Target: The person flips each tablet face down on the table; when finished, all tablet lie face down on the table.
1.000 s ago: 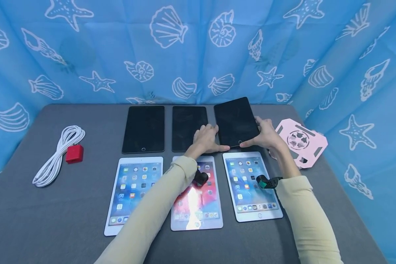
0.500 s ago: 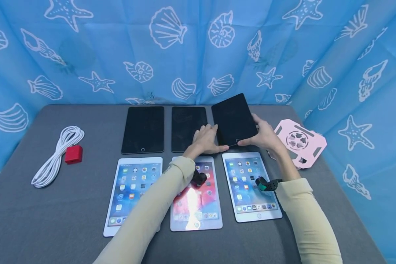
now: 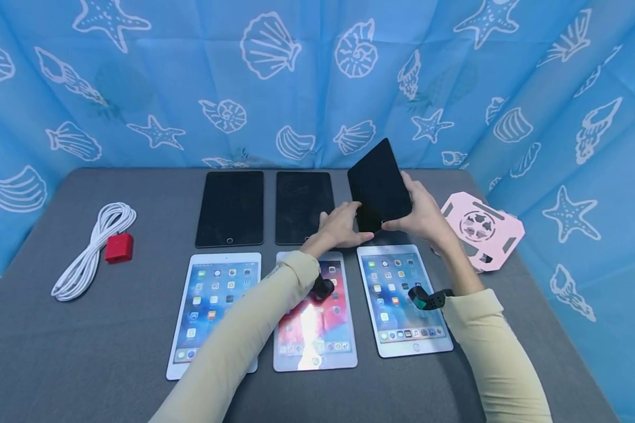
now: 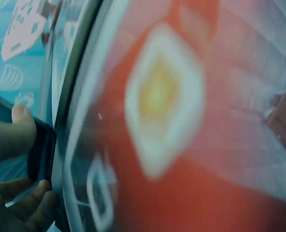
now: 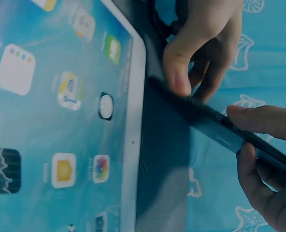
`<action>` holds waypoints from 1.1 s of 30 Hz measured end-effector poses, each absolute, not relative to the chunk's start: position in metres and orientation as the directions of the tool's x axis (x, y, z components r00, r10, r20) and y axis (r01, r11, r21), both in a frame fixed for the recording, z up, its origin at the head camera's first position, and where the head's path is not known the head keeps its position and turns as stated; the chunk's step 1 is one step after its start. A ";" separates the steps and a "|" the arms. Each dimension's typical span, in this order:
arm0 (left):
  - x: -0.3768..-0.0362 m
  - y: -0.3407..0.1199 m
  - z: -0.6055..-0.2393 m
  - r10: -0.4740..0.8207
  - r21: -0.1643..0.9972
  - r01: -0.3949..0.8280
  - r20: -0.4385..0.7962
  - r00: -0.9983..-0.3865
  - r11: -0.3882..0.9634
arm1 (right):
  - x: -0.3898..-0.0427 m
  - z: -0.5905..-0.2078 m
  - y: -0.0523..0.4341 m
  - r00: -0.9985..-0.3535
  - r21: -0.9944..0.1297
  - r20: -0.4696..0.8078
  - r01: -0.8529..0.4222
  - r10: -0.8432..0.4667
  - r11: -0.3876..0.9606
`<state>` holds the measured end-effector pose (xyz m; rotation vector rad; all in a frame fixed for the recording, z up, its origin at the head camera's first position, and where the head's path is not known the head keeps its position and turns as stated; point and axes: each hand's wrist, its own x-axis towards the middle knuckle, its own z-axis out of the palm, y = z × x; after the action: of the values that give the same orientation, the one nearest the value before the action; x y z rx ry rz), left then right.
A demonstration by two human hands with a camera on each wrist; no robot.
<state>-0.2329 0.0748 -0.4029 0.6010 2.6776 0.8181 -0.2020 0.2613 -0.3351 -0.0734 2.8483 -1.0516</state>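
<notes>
Cut off at the bottom of the head view, a left sleeve [image 3: 238, 329] and a right sleeve [image 3: 500, 358], both cream, over a grey counter [image 3: 84, 364]. Under and past these, in a row, three lit tablets: a left white tablet [image 3: 219, 282] partly covered by the left sleeve, a middle white tablet [image 3: 344, 329] streaked with glare and partly hidden, and a right white tablet [image 3: 402, 288] overlapped by a black wrist device [image 3: 427, 298]. Filling most of the left wrist view, a reddish screen [image 4: 220, 145], too blurred to read. Off to the left, a coiled white cable [image 3: 92, 252] and a red block [image 3: 119, 248]. At right, a pink cut-out plate [image 3: 487, 229], partly behind the wrist.

Beyond the right white tablet, a tilted black tablet [image 3: 379, 188], with dark screen facing back toward the near edge and home button low. Long axis rising away and leaning slightly left, far right corner highest. Hard to tell whether touching the counter below. Clamped on its near left corner, a left hand [image 3: 341, 226], with thumb along the lower edge. Clamped on its right side, a right hand [image 3: 422, 214], with thumb in front and fingers mostly hidden.

Flat alongside, a middle black tablet [image 3: 301, 202], partly hidden, and a left black tablet [image 3: 230, 208]. Farthest, a blue shell-patterned curtain [image 3: 190, 76], cut off above
</notes>
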 end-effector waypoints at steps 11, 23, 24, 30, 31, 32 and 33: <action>-0.238 0.062 -0.408 0.602 0.791 0.303 -0.102 -0.792 0.532 | -0.201 -0.329 0.259 -0.988 -0.613 -0.057 -0.081 -0.146 0.786; -0.257 0.036 -0.373 0.594 0.961 0.175 0.014 -0.804 0.214 | -0.204 -0.336 0.254 -0.958 -0.631 0.035 -0.241 -0.283 0.738; -0.258 0.035 -0.371 0.591 0.959 0.180 0.016 -0.806 0.220 | -0.205 -0.337 0.253 -0.956 -0.640 0.037 -0.247 -0.292 0.727; -0.257 0.035 -0.364 0.620 0.954 0.203 0.022 -0.784 0.223 | -0.207 -0.347 0.252 -0.919 -0.707 0.022 -0.293 -0.394 0.644; -0.257 0.035 -0.363 0.622 0.952 0.210 0.026 -0.783 0.224 | -0.207 -0.350 0.252 -0.912 -0.715 0.004 -0.289 -0.409 0.637; -0.256 0.035 -0.363 0.623 0.949 0.218 0.031 -0.782 0.227 | -0.207 -0.352 0.252 -0.907 -0.719 -0.019 -0.279 -0.420 0.637; -0.256 0.034 -0.362 0.622 0.947 0.227 0.038 -0.782 0.228 | -0.207 -0.354 0.252 -0.902 -0.720 -0.043 -0.269 -0.429 0.640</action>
<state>-0.2559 0.0342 -0.3623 0.7873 2.1588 1.5716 -0.2071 0.2524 -0.3544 -0.5715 2.6501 -1.1118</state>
